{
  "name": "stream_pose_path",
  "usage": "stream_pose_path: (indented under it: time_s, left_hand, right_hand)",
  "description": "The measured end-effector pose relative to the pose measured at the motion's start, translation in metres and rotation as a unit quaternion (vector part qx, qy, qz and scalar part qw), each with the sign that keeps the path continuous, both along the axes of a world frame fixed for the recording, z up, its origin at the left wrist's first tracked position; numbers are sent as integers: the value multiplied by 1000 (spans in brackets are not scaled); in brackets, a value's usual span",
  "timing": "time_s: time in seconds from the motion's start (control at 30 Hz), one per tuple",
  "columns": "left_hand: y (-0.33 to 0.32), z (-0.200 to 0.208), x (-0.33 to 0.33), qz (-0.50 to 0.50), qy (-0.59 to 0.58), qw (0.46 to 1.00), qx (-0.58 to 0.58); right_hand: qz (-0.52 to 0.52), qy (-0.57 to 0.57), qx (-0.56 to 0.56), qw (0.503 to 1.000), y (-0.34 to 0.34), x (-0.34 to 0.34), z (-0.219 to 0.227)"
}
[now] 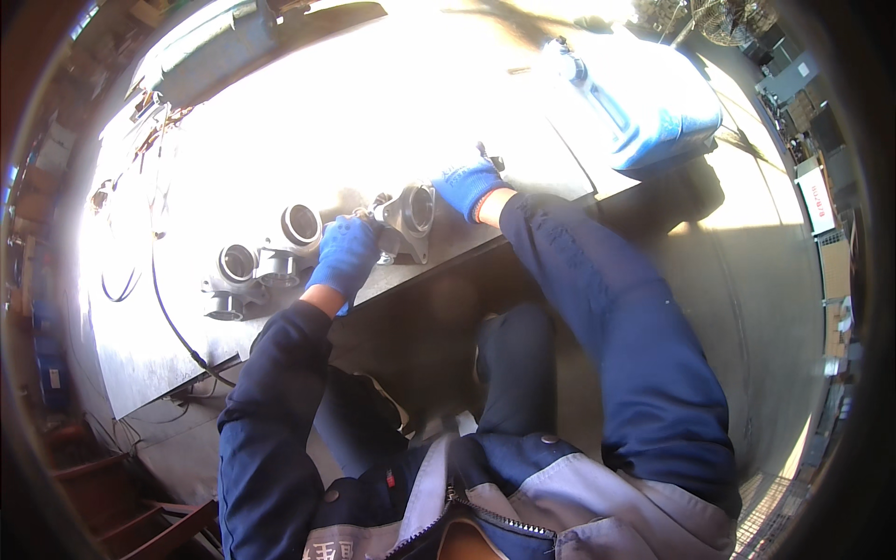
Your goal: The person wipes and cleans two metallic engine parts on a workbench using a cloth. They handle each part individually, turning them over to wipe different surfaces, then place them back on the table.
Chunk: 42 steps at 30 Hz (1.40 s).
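Observation:
My left hand (349,252), in a blue glove, is closed on the left side of a grey metal casting (411,217) with a round opening and a flange, near the table's front edge. My right hand (467,186), also gloved in blue, is to the right of that casting. Its fingers curl around something; a small dark piece (496,163) shows beside them, and glare hides the rest. Left of my left hand, two similar grey castings, a nearer-to-hand casting (290,243) and a farther-left casting (233,278), stand on the table with their round openings up.
The metal table (177,364) is washed out by strong sunlight. A large blue jug (667,112) stands at the far right. A dark cable (168,313) crosses the left side and hangs over the front edge. A grey-green machine body (215,56) lies at the back left.

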State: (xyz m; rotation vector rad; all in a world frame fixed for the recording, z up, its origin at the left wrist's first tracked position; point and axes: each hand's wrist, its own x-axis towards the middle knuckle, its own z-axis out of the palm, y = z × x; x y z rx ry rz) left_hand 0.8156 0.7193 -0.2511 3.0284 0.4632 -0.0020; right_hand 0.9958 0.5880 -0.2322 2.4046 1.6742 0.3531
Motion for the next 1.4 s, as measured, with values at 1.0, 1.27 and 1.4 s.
stream_pose_path:
  time_s: [1.0,1.27,1.4]
  left_hand:
    - [-58,-10,5,149,-24,987,-60]
    - [-72,-43,-97,164,-337,917,-136]
    - [-20,-15,-135,210,-439,870,76]
  right_hand:
    - [-124,572,348,732,-55,9,-45]
    - [-26,443,429,786,-21,-78,-85]
    - [-72,419,409,808,-3,-80,-60]
